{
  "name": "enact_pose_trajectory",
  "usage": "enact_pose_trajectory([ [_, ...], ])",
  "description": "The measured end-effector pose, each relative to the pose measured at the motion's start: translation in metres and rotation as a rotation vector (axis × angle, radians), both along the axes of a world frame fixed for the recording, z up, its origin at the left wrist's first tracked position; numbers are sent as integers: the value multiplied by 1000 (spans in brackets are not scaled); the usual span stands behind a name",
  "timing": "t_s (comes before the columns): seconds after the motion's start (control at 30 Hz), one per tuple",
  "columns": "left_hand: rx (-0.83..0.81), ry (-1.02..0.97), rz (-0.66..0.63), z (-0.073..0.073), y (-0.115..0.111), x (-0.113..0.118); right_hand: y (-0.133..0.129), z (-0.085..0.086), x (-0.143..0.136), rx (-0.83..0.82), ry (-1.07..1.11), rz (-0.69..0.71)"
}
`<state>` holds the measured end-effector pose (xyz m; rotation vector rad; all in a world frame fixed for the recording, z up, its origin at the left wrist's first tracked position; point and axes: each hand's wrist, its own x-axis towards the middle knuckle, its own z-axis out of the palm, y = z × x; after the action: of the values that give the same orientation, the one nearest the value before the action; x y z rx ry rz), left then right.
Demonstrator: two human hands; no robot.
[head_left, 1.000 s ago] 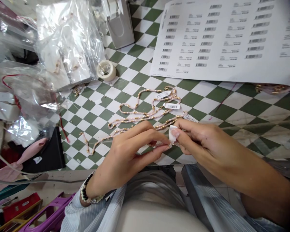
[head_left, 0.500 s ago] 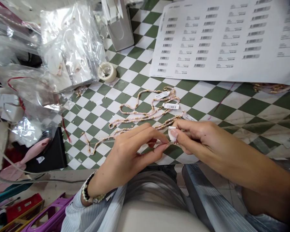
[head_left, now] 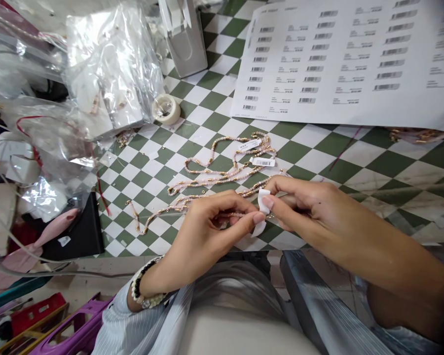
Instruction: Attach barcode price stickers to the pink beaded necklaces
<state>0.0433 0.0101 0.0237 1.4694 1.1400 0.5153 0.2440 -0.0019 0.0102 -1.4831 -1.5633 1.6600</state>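
My left hand pinches a thin beaded strand near its end, and its fingertips touch the lower part of a small white label. The upper part of that label is between the thumb and fingers of my right hand. Pink and gold beaded necklaces lie on the checkered table just beyond my hands. Two white tags, one a barcode tag, are attached among them. A strand end trails to the left. The strand is partly hidden by my fingers.
A sheet of barcode labels covers the back right. At the back stand a grey tape dispenser and a tape roll. Clear plastic bags and a black item are at the left. More beads show under the sheet.
The white label now reaches down between both hands' fingertips, where before it was only at my right thumb. My left fingertips have come up against it. The view has shifted slightly.
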Motion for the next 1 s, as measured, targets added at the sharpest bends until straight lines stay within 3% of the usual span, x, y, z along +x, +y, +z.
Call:
enact_pose_trajectory([
  [0.1, -176, -66, 93, 0, -2, 1, 0, -2, 4, -118, 99, -25],
  [0.2, -249, -63, 145, 1, -3, 0, 1, -4, 9, -180, 201, -76],
  [0.4, -417, -173, 122, 1, -4, 0, 6, -5, 14, -342, 374, -195],
  [0.6, -461, -213, 135, 2, -5, 3, 6, -4, 15, -362, 436, -325],
  [0.77, -434, -200, 142, -2, -4, 3, 4, -3, 14, -237, 431, -554],
  [0.9, -380, -169, 128, -6, -5, 4, 3, -4, 13, -215, 378, -448],
  [1.0, -323, -130, 135, -4, -6, 3, 2, -7, 12, -101, 334, -361],
])
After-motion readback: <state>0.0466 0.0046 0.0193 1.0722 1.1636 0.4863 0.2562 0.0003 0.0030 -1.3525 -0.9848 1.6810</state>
